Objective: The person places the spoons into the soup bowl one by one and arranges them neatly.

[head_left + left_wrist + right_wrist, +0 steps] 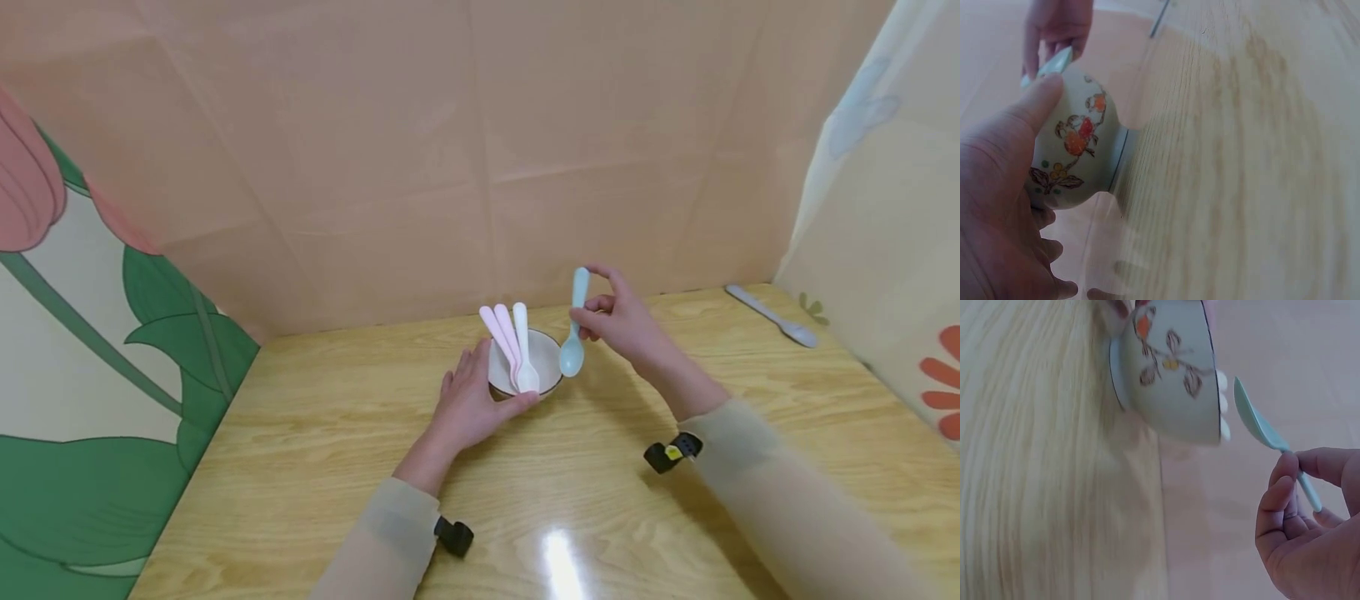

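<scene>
A small bowl [547, 357] with a dark rim and painted fruit and leaves outside stands on the table near its back edge. Two pink-handled utensils [498, 329] and a white spoon [521, 342] lean in it, handles up. My left hand [474, 396] holds the bowl from the left, thumb at the near rim. Just right of the bowl, my right hand [617, 321] pinches a light blue spoon [572, 357] by its handle, the spoon's head pointing down. In the right wrist view that spoon [1254, 422] is apart from the bowl's rim.
A greyish-purple spoon [765, 312] lies at the back right of the wooden table [315, 433]. Behind the table hangs a plain pinkish-brown sheet [337, 167]. Patterned sheets with leaves and flowers stand at both sides.
</scene>
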### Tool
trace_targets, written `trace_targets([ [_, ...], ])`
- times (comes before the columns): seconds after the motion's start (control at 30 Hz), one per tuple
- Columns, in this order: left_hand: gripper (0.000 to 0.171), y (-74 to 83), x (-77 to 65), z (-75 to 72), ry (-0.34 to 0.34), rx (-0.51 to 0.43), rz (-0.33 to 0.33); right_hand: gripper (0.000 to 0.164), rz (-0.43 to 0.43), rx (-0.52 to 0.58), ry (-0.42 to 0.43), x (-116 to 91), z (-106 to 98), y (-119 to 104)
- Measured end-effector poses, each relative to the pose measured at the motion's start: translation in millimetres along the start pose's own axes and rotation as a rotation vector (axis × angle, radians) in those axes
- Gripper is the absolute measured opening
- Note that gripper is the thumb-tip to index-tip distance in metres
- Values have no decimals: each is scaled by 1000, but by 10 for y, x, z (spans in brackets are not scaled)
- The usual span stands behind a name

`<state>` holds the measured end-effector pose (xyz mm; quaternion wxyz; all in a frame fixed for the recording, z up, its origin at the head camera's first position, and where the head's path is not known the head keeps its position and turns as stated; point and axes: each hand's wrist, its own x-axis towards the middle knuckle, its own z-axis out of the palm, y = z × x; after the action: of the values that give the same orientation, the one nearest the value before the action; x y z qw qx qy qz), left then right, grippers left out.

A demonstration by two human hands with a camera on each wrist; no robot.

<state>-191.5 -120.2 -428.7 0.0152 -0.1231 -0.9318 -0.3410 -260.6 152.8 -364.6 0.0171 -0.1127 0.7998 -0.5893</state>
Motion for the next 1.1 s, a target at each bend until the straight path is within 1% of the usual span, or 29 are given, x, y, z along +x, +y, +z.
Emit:
trace_targets([
  [0.2,118,-17,-11,5,-9,5,-8,82,-11,37,-25,61,214,9],
  [0.33,118,-32,-17,13,-15,4,-14,78,1,-2,-29,93,311,35],
  [0.47,116,-27,-12,12,-6,-7,0,77,11,-36,-50,110,378,39],
  [0.63,114,-14,0,-1,4,-10,20,76,-6,-51,-66,121,437,32],
  [0.77,115,-15,-7,-2,1,-12,19,74,-12,-57,-82,129,465,67],
  [1.1,116,-35,18,21,0,-4,18,75,-30,-83,-102,147,473,115],
])
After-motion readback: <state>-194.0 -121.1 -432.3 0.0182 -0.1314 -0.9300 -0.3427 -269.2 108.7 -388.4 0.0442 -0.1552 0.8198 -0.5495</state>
